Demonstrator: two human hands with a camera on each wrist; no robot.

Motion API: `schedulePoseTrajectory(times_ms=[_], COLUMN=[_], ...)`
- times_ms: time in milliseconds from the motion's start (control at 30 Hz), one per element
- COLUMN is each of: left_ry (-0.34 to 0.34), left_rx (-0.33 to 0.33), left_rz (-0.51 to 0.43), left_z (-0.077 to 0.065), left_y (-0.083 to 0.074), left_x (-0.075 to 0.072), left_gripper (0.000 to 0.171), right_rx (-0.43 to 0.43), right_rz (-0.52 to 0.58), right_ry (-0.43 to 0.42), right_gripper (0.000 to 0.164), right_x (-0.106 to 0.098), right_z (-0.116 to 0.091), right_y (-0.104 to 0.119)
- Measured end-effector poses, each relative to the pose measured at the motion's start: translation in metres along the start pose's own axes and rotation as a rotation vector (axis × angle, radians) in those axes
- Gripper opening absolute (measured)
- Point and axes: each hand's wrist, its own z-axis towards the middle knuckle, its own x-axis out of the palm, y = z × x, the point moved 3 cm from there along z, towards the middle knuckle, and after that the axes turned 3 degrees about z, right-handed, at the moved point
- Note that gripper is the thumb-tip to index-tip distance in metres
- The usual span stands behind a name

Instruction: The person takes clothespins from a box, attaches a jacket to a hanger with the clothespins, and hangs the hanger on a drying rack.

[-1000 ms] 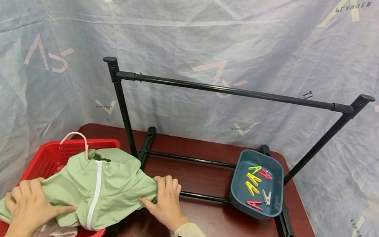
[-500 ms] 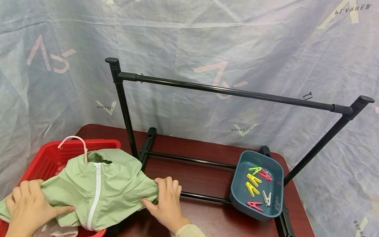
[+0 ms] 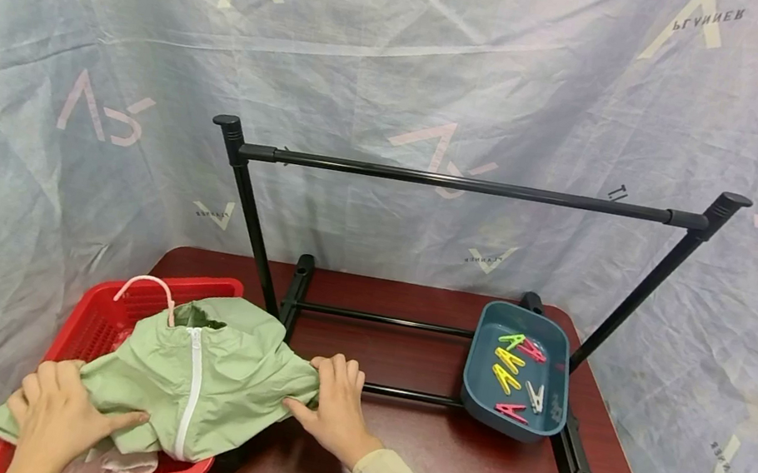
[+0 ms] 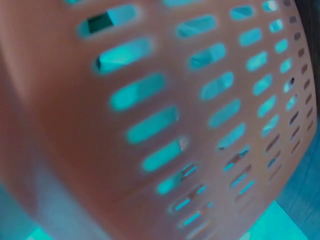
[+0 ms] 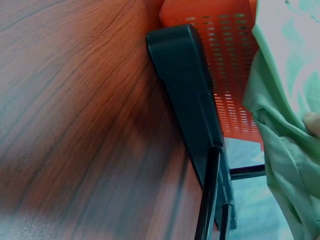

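A light green jacket [image 3: 232, 380] with a white zipper [image 3: 191, 398] lies spread over the red plastic basket [image 3: 96, 305]. The hook of a pink hanger [image 3: 150, 281] sticks up from its collar. My left hand [image 3: 60, 413] grips the jacket's left part in the head view, thumb stretched across the fabric. At the opposite side my right hand [image 3: 339, 407] pinches the jacket between thumb and fingers. In the left wrist view the basket's slotted wall [image 4: 200, 100] fills the picture and that hand is hidden. The right wrist view shows one fingertip [image 5: 312, 122] on the green cloth.
A black garment rack [image 3: 471, 186] stands on the dark red table [image 3: 399, 468], one foot beside the basket. Toward the right, a blue tray [image 3: 477, 389] holds several coloured clothespins [image 3: 506, 379]. Some pale cloth [image 3: 114, 465] shows inside the basket. A printed grey sheet [image 3: 397, 45] hangs behind.
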Motion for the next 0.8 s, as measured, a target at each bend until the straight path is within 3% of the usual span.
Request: schedulePoseTrajectory(times_ms=[333,667,800], left_ry=[0.023,-0.054,-0.028], left_rx=[0.005,0.049,0.021], left_rz=[-0.011,-0.032,-0.034], left_z=[0.0007,0.0008,0.0018], left_y=[0.0031,0.0045,0.0042], left_x=[0.0012,0.0012,0.0006], left_gripper=[0.103,0.105,0.101], right_rx=[-0.013,0.024,0.030], right_rz=[0.000,0.045,0.068], right_ry=[-0.021,0.006,0.007], right_gripper=[0.066,0.067,0.064], right_x=[0.0002,-0.0012,-0.0012], right_z=[-0.0004,0.0001,0.0003], right_y=[-0.0002,-0.0011,-0.0013])
